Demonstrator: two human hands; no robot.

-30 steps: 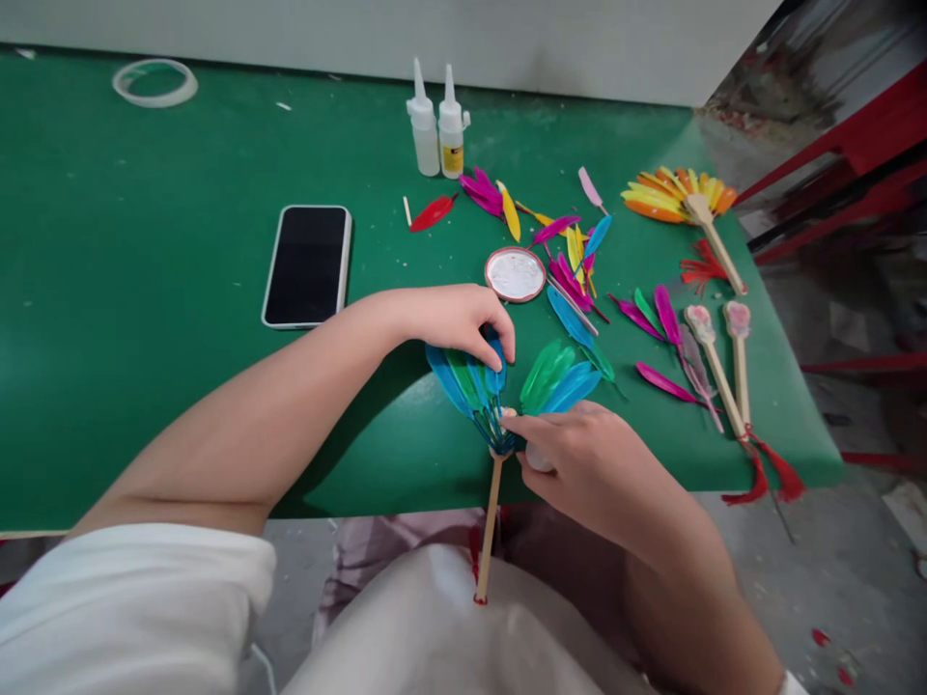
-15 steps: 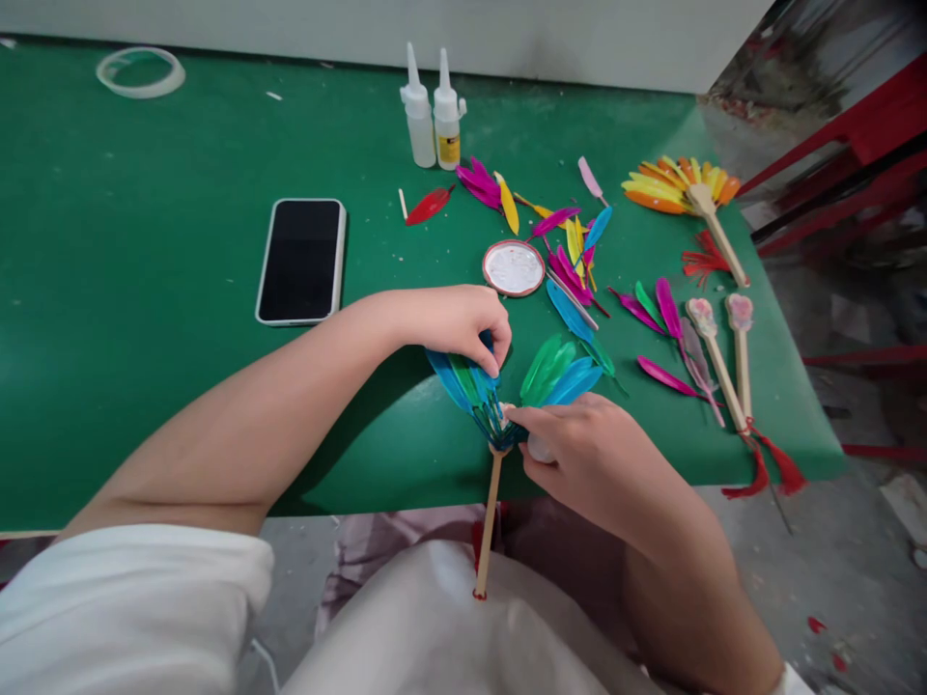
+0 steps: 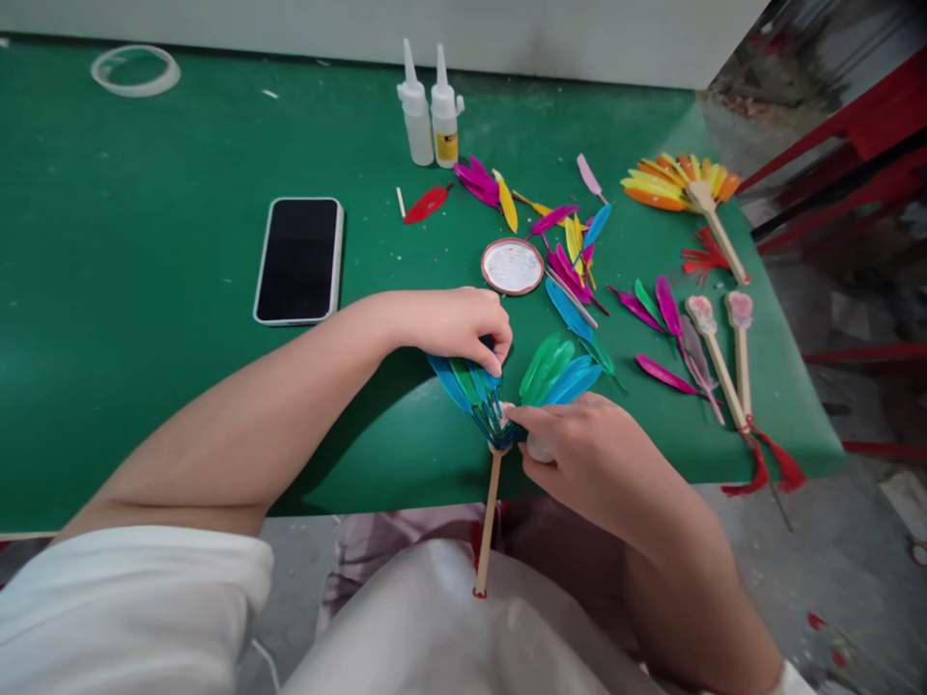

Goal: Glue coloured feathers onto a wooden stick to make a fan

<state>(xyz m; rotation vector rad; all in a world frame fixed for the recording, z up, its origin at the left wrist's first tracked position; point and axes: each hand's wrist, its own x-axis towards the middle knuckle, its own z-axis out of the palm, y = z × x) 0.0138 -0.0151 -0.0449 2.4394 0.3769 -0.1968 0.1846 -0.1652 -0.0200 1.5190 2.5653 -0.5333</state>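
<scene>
A feather fan [image 3: 491, 526] with a thin wooden handle lies across the table's near edge, its handle reaching over my lap. Blue and green feathers [image 3: 548, 370] spread from its small head. My left hand [image 3: 474, 330] is closed in a pinch on a blue feather [image 3: 490, 379] at the fan's left side. With its index finger stretched onto the fan's head, my right hand [image 3: 590, 449] is otherwise curled. A whitish, rounded thing [image 3: 540, 448] shows between its finger and thumb, mostly hidden, and its kind cannot be made out.
Loose feathers [image 3: 569, 270] lie around a small round white dish [image 3: 513, 266]. Two glue bottles [image 3: 432, 121] stand behind. To the left are a phone [image 3: 299, 261] and a tape roll [image 3: 136, 71]. Rightward lie a yellow-orange fan [image 3: 714, 227] and two bare wooden handles [image 3: 724, 362] with red tassels.
Both hands hold nearly the same place on the fan. The whole view has shifted very slightly; nothing else has visibly moved.
</scene>
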